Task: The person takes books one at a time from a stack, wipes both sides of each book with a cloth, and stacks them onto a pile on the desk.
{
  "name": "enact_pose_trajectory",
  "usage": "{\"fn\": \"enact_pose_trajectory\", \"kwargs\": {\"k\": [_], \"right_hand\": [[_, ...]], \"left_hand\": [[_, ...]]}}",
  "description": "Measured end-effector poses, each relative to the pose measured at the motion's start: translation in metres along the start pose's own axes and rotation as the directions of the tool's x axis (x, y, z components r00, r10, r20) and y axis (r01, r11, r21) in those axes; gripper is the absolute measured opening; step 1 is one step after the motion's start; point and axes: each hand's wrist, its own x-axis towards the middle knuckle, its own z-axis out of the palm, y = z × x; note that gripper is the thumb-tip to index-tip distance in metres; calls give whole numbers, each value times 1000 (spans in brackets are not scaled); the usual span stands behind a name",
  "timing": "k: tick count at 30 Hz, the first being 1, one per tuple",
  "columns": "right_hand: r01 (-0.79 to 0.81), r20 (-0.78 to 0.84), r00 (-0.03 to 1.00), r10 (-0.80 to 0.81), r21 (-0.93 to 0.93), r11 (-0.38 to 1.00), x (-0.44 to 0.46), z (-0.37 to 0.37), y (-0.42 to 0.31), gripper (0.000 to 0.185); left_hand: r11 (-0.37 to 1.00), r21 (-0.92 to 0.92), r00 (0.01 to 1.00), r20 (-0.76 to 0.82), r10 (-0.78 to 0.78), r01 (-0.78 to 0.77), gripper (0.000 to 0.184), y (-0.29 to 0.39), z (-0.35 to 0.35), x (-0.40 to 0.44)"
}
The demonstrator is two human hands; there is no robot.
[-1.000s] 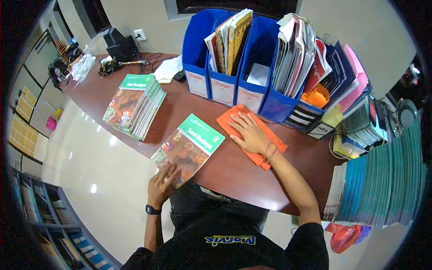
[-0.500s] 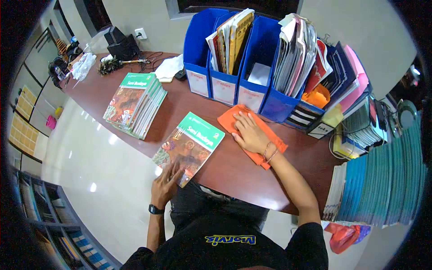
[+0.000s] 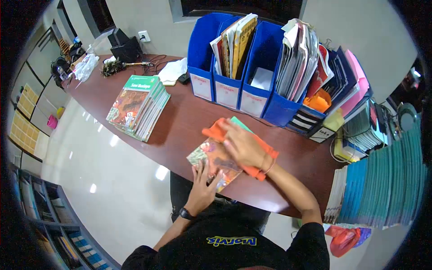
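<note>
A textbook point(image 3: 211, 154) with a picture cover lies at the table's front edge, and only a bit of its green top band shows. My left hand point(image 3: 201, 191) rests on its lower left part with fingers spread, pressing it flat. Across the book's upper right part lies an orange cloth point(image 3: 256, 173). My right hand point(image 3: 245, 146) has hold of the cloth from above, its fingers smeared a little by motion. To the left stands a stack of the same kind of textbooks point(image 3: 137, 108), their covers marked "Seni Budaya".
Blue file holders point(image 3: 201, 83) with papers line the back of the brown table point(image 3: 189, 121). Tall stacks of teal books point(image 3: 382, 189) stand at the right. A white cloth or paper point(image 3: 173, 71), cables and a black speaker point(image 3: 126, 47) are at the far left.
The textbook has shifted right, with my left hand now further onto it. My right hand has brought the orange cloth left and down from the bare table onto the cover.
</note>
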Motion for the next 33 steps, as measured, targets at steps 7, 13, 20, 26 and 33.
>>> {"fn": "enact_pose_trajectory", "kwargs": {"k": [7,13,20,26,33], "right_hand": [[126,240,968,-78,-189,974,-25,14,25,50],[119,221,975,38,-655,746,-24,14,36,63],[135,241,968,-74,-245,960,-24,14,53,67],[81,268,963,0,-292,953,-28,20,9,66],[98,214,973,-85,-51,994,-22,15,18,68]], "left_hand": [[984,139,993,-56,-107,114,140,26,-26,31],[963,232,990,18,-141,133,158,22,-32,36],[958,231,980,59,-190,172,155,27,-37,40],[978,158,991,-36,-129,133,158,18,-26,34],[960,193,978,-83,-192,204,163,21,-17,25]]}}
